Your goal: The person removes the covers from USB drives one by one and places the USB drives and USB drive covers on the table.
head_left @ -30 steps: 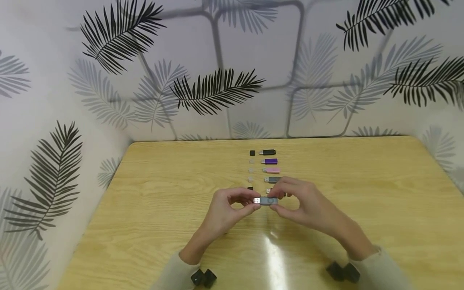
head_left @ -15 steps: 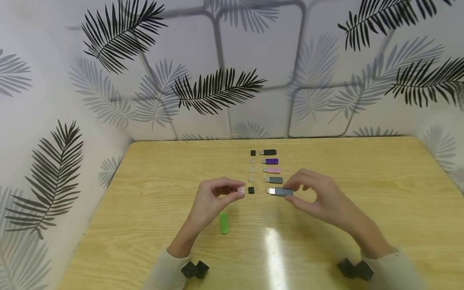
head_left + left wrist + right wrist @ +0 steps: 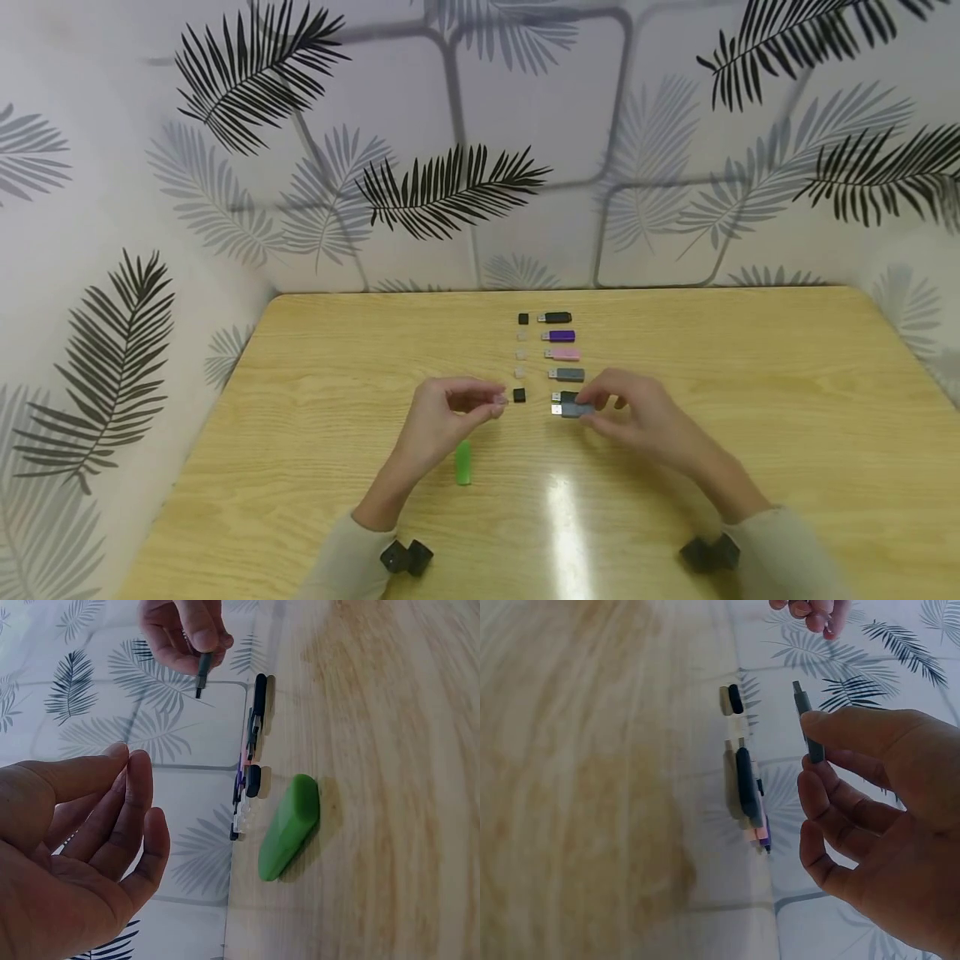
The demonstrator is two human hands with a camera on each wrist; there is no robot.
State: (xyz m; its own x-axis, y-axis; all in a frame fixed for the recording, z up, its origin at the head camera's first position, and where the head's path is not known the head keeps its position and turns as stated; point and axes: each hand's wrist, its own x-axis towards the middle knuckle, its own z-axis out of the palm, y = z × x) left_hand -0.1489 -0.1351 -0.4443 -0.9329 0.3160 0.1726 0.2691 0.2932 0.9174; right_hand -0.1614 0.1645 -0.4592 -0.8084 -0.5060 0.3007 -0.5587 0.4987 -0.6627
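Note:
My right hand [image 3: 633,412] pinches a grey USB stick [image 3: 572,410] between thumb and fingers, its metal plug pointing left. In the right wrist view that USB stick [image 3: 808,724] is held above the table. Thumb and fingertips of my left hand [image 3: 442,425] pinch a small clear cap [image 3: 500,400], which the fingers hide in the left wrist view. Just right of that hand lies a black cap [image 3: 519,395]. A black USB stick [image 3: 567,397] lies right behind the held one in the head view, partly covered by right fingers.
Farther back, USB sticks form a column: grey [image 3: 567,375], pink [image 3: 564,355], purple [image 3: 561,336] and black [image 3: 557,317]. Left of them runs a column of caps, several clear, with a black cap [image 3: 523,318] farthest back. A green rounded bar [image 3: 462,462] lies nearer me.
My hands were together at the grey USB stick and have since parted. The left moved left with the clear cap; the right went right with the stick, then slightly back left and nearer.

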